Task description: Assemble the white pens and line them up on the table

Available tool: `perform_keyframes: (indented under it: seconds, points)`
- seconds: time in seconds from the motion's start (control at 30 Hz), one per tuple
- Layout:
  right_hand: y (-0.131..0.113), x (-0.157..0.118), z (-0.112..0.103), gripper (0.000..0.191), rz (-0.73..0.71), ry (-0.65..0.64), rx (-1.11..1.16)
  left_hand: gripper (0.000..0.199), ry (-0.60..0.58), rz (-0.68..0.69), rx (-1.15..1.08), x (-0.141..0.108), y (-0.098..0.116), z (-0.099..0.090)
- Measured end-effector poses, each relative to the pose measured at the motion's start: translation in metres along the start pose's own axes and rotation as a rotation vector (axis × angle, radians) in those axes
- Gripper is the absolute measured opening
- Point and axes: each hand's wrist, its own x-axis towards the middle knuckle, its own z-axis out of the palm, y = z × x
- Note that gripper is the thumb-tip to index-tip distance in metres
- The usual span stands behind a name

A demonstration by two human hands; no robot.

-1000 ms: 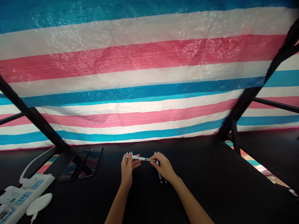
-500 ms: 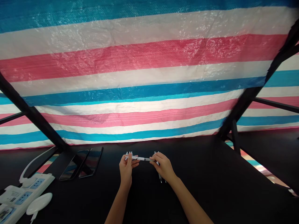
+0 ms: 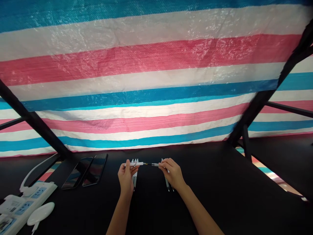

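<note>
Left hand (image 3: pixel 125 179), thumb up, pinches white pen barrel (image 3: pixel 137 164); right hand (image 3: pixel 173 173) pinches grey section (image 3: pixel 155 164); black counter (image 3: pixel 151 209) below; striped sheet (image 3: pixel 146 78) behind.

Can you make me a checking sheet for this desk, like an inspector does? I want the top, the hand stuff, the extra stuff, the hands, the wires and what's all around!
Surface: black table, with a dull shine.
Job's things: white barrel and grey piece, a thin dark part between them; pens in two groups, partly hidden by the hands.
Clutter: two phones, side by side; power strip; round white charger.
Hands: left hand holds the white barrel; right hand pinches the grey piece.
Cables: white cable at the strip; short cord at the charger.
Surroundings: striped sheet behind, black bars at both sides.
</note>
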Motion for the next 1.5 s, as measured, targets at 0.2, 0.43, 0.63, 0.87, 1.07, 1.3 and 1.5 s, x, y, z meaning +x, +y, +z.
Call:
perform_keyframes:
  seconds: [0.2, 0.43, 0.63, 0.87, 1.07, 1.3, 1.5]
  points:
    - [0.008, -0.001, -0.004, 0.015, 0.074, 0.015, 0.034, 0.025, 0.015, 0.017, -0.015, 0.005, 0.002, -0.006]
    - [0.013, 0.000, -0.009, 0.014, 0.103, 0.042, 0.051, 0.024, -0.005, 0.023, -0.001, 0.006, 0.004, -0.008]
    - [0.013, 0.001, -0.009, 0.015, 0.111, 0.033, 0.057, 0.028, -0.011, 0.037, 0.038, 0.006, 0.003, -0.007]
    - [0.013, 0.000, -0.009, 0.014, 0.121, 0.026, 0.059, 0.029, -0.020, 0.012, 0.047, 0.004, 0.002, -0.005]
    - [0.013, 0.000, -0.007, 0.014, 0.126, 0.025, 0.040, 0.026, -0.049, -0.012, 0.053, 0.003, 0.001, -0.003]
    - [0.013, 0.000, -0.006, 0.018, 0.114, 0.024, 0.065, 0.027, -0.079, -0.014, 0.048, 0.003, -0.003, -0.003]
    - [0.011, -0.002, -0.003, 0.015, 0.120, 0.001, 0.065, 0.027, -0.112, -0.067, 0.036, -0.002, -0.003, 0.004]
